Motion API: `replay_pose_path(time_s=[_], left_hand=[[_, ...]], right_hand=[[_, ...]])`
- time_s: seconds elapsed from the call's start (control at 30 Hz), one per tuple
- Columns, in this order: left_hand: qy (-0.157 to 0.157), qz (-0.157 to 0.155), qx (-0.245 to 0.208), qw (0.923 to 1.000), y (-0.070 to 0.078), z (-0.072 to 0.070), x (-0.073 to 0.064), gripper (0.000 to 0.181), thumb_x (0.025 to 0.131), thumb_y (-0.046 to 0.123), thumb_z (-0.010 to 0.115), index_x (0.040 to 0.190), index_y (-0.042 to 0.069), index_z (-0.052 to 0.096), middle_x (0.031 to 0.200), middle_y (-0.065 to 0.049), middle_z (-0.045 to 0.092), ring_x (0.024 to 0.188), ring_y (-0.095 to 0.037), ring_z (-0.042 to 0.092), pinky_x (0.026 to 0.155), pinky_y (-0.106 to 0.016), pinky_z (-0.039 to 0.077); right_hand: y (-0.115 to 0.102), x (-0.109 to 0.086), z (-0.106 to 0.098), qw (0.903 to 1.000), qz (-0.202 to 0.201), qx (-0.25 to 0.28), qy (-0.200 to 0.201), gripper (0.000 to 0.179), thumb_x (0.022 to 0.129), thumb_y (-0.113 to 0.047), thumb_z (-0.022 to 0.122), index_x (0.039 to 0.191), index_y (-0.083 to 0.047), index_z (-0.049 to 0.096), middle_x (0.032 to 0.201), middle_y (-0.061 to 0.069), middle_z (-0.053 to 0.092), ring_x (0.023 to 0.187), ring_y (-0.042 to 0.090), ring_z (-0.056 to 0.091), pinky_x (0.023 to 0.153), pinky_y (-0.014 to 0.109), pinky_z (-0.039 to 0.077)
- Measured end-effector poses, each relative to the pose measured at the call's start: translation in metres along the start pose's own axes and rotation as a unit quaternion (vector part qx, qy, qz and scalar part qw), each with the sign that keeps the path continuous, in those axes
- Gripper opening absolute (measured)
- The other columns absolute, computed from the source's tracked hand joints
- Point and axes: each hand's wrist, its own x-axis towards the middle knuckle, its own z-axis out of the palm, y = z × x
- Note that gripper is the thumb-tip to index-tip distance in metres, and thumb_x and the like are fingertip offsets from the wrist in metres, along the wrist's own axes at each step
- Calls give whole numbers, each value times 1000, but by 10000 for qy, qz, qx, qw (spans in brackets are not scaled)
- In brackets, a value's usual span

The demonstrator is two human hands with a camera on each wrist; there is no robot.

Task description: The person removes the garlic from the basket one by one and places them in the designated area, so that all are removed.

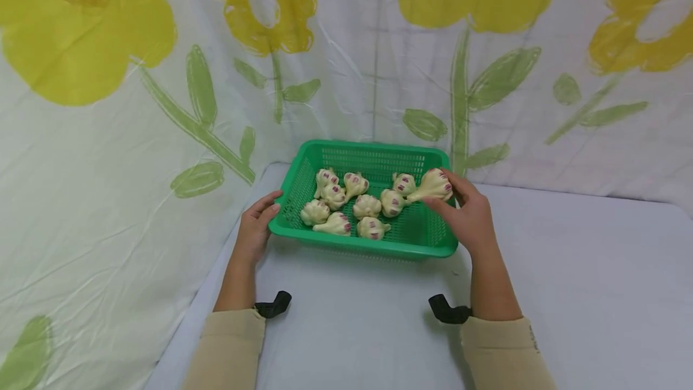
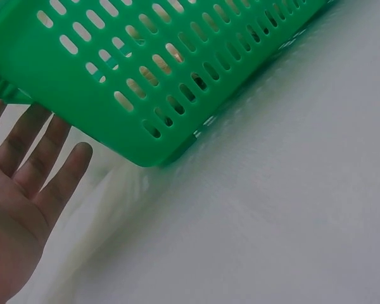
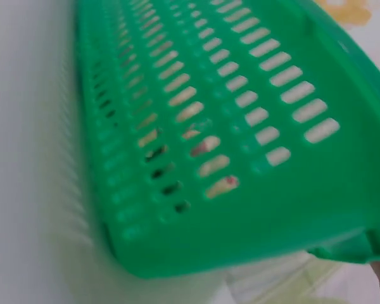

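Note:
A green plastic basket with slotted walls stands on the white table, and several garlic bulbs, cream with purple streaks, lie inside it. My left hand holds the basket's left rim; in the left wrist view its fingers reach up under that rim. Over the right end of the basket, my right hand grips a larger-looking garlic bulb between thumb and fingers, its stem pointing left. The right wrist view is mostly filled by the basket's outer wall, with that hand almost wholly hidden.
White cloth with yellow flowers hangs behind the basket and along the left side. The white tabletop extends in front and to the right. A black curved piece sticks out at each wrist, by the beige sleeves.

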Motion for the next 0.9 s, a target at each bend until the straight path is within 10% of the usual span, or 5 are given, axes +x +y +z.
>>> replay_pose_path(time_s=[0.33,0.63,0.9], left_hand=[[42,45,86,9999,5,-1,5,36,100,17,58,135,6,59,109,6,66,88,-4,63,71,-17,54],[63,-67,-21,10000,3,2,6,34,100,16,58,133,9,61,108,7,67,85,-2,63,69,-16,53],[122,-103,-14,9999,1,-1,3,32,99,17,60,130,11,64,106,7,67,82,-2,63,68,-16,54]], right_hand=[[20,7,-26,9938,-286,294,1035,59,87,-7,75,141,-12,54,140,10,57,128,7,53,108,22,41],[53,6,-51,9774,1550,248,1416,68,88,-23,75,149,-19,45,149,4,49,125,6,54,85,4,46],[78,0,-50,9619,2320,223,1428,71,89,-25,74,151,-17,40,153,6,44,130,8,48,90,5,44]])
